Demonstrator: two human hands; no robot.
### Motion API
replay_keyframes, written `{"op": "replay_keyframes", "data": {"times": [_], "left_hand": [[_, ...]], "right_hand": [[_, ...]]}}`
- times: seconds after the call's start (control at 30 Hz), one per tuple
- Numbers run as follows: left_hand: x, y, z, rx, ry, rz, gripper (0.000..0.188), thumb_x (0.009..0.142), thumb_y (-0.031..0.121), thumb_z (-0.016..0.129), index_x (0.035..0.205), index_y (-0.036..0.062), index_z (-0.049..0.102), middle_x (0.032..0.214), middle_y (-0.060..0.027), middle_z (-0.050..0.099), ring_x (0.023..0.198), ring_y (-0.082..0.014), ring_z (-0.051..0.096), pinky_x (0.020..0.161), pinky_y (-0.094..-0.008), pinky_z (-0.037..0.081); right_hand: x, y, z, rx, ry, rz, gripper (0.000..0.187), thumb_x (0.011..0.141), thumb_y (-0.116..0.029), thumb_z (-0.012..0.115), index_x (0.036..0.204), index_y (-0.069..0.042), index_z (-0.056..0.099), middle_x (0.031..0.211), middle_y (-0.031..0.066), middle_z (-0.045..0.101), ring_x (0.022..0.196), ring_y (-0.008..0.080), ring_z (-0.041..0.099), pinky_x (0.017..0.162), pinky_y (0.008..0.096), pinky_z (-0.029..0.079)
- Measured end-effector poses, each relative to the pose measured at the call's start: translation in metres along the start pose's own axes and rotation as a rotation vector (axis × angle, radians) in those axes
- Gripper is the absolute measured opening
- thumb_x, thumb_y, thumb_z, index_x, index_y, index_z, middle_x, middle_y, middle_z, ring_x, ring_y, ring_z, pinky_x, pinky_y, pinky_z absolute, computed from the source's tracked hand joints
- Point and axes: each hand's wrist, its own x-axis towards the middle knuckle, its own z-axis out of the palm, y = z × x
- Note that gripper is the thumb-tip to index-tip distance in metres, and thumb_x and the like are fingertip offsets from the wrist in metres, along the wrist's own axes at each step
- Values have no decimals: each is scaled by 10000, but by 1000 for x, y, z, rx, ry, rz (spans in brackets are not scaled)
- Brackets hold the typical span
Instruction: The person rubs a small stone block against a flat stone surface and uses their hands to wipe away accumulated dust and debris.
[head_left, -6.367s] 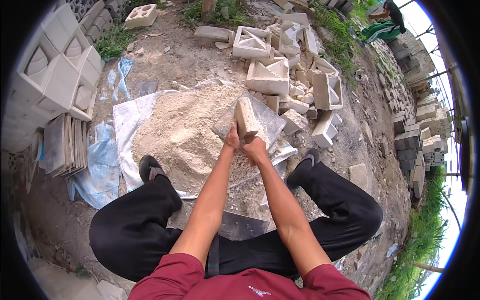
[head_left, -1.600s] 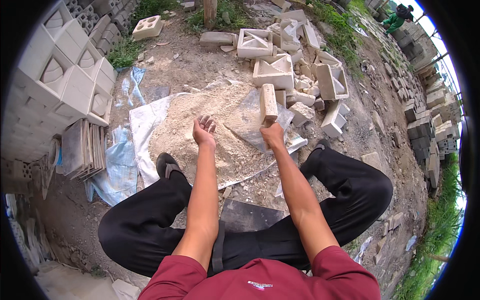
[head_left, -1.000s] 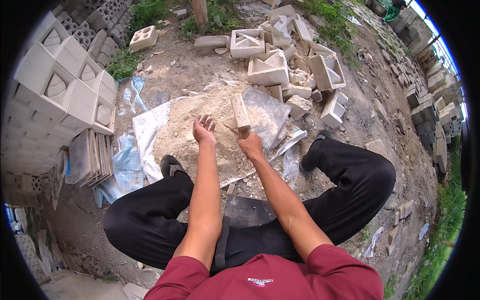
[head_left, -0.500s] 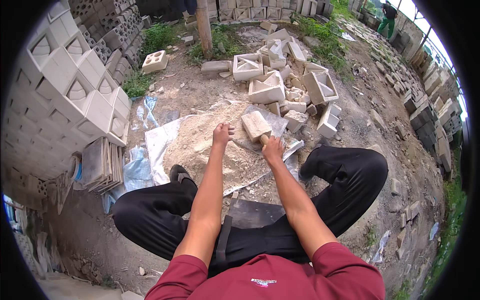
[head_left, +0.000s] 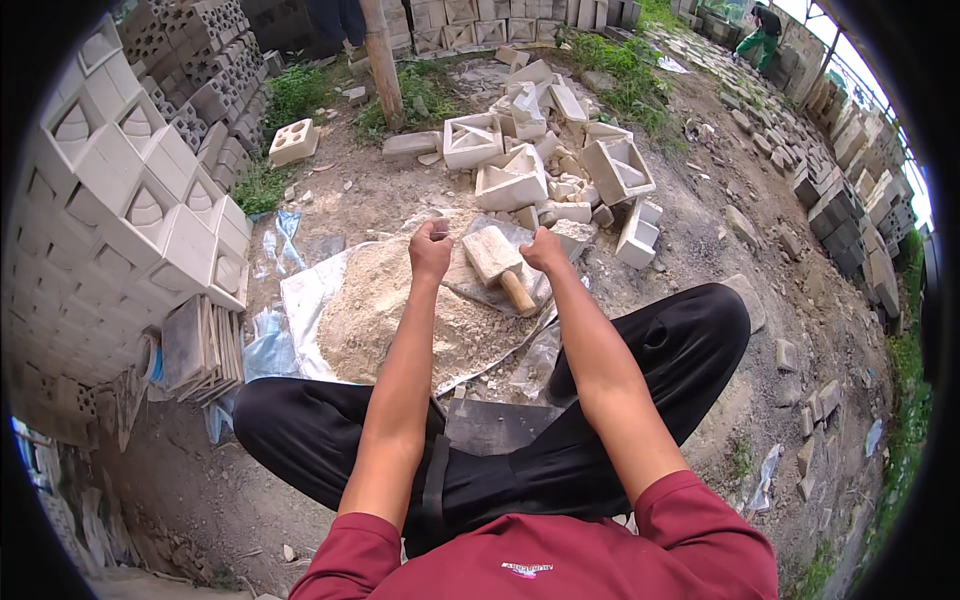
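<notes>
A wooden mallet with a blocky, dust-coated head lies on a flat grey slab, its round handle pointing toward me. My left hand is closed, with curled fingers, above the pale powder pile and beside the slab's left side. At the slab's right side is my right hand, also closed and clear of the mallet handle. Whatever either hand grips is hidden by the fingers. A white sheet lies under the powder.
Broken pale blocks are heaped beyond the slab. Tall stacks of moulded blocks stand at left, near leaning thin boards. A wooden post rises at the back. Far right, a person in green trousers bends over.
My right hand has let go of the mallet handle and moved farther out to the slab's right side. My left hand has moved slightly farther out, its fingers more curled. The view has shifted.
</notes>
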Motion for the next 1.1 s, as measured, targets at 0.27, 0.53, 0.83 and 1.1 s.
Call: {"op": "replay_keyframes", "data": {"times": [0.27, 0.53, 0.83, 1.1], "left_hand": [[20, -48, 58, 52, -146, -61, 278, 893, 109, 611, 1128, -38, 598, 1023, -114, 673, 914, -152, 635, 830, -266, 494], [56, -91, 125, 314, -121, 170, 297, 858, 165, 617, 1090, -19, 611, 1029, -199, 650, 992, -334, 622, 889, -395, 479], [95, -140, 175, 830, -176, 253, 391, 900, 253, 575, 1218, 32, 514, 1236, -145, 537, 1230, -311, 456, 1067, -461, 297], [112, -142, 179, 743, -293, 107, 466, 902, 281, 570, 1286, 31, 489, 1301, -162, 505, 1291, -309, 411, 1100, -462, 256]], "right_hand": [[29, 49, 36, 1, -18, -8, 391, 779, -330, 661, 993, -3, 664, 1021, 232, 669, 981, 365, 638, 861, 411, 508], [72, 55, 52, 265, 161, -89, 234, 833, -223, 602, 926, -18, 665, 902, 208, 685, 854, 347, 670, 772, 424, 519], [228, 45, 29, 496, 482, -183, 194, 869, -146, 596, 988, 5, 618, 759, 162, 681, 692, 284, 685, 658, 377, 533], [418, 79, 11, 119, 440, -416, 162, 840, -90, 597, 970, -3, 638, 1001, 197, 644, 908, 301, 656, 813, 386, 512]]}}
